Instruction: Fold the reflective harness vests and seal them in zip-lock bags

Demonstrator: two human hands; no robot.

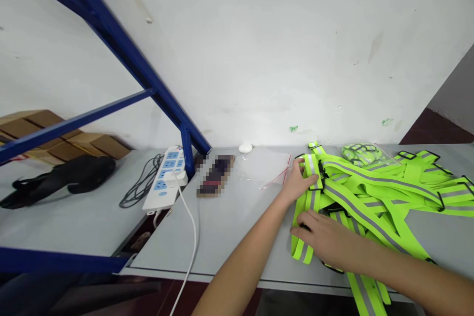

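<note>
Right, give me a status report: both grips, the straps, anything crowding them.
Left grip closed on folded neon strap. Right grip toward its near end, hold unclear. Loose straps heaped close on the right; plastic bag lies left.

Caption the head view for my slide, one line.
Left hand and right hand handling neon-yellow reflective straps on a grey tabletop, a clear plastic bag lying to the left.

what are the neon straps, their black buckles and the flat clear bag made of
Neon straps: probably matte synthetic webbing, as they bend in soft flat loops; the grey stripes may be reflective tape. Black buckles: likely plastic, from their thin moulded-looking frames, though coated metal is possible. Flat clear bag: glossy thin plastic film, see-through with creased highlights.
</note>
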